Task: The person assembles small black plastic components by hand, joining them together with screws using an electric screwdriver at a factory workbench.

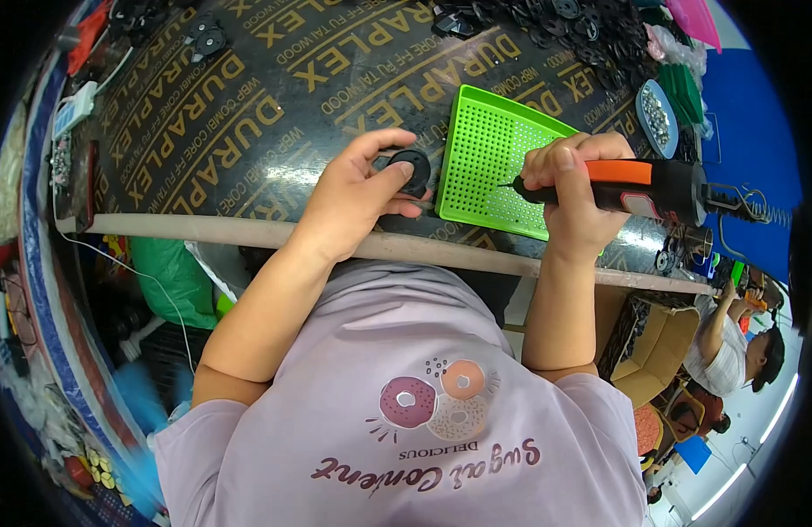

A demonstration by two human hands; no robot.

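A round black plastic part [413, 172] is pinched between the thumb and fingers of my left hand [358, 189], just above the table near its front edge. My right hand [582, 189] is wrapped round a black and orange electric screwdriver [639, 180], which lies sideways with its bit pointing left. The tip of the bit is over a green perforated tray [459, 206], apart from the black part. Small pieces seem to lie in the tray's holes, too small to make out. My left fingers hide some of the part's underside.
Many black plastic parts [590, 35] are heaped at the back right. A light blue dish of small metal pieces [656, 114] stands right of the tray. A spring cord [762, 209] trails from the screwdriver. An open cardboard box [656, 342] is below the table; a person [727, 342] sits beyond.
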